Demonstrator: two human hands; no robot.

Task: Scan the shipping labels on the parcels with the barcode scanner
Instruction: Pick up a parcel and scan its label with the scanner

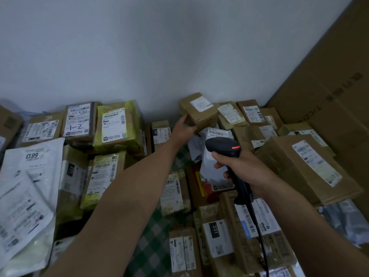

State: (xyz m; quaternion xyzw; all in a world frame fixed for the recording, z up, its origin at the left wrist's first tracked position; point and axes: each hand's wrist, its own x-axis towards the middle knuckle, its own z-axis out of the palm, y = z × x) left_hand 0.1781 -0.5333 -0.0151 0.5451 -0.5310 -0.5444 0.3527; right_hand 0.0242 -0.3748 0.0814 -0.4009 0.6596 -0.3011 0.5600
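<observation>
A: where's the scanner
B: black barcode scanner (223, 145) is in the right hand (237, 168), fingers wrapped round the grip. orange-red strip on top of the head. black cable (261, 236) drops from the handle base to the bottom edge
A: left?
B: left hand (182, 128) is stretched to the back of the pile, fingers curled round the lower left corner of a small cardboard box (201, 116). box is tilted, white shipping label (201, 104) on its top face, turned toward the camera. can't tell if it's lifted clear or resting on what's under it
A: scanner vs box?
B: head is near, just below and right of the box, not touching. white poly bag (211, 168) sits behind the head, label reads 231
A: surroundings
B: parcels packed tight against the white wall (139, 47): box marked 1-2 (78, 120), yellow-taped parcel (117, 126) just beside it, white mailer (26, 186) far left, large carton (329, 86) leaning on the right. green checked cloth (147, 246) shows in the gaps
</observation>
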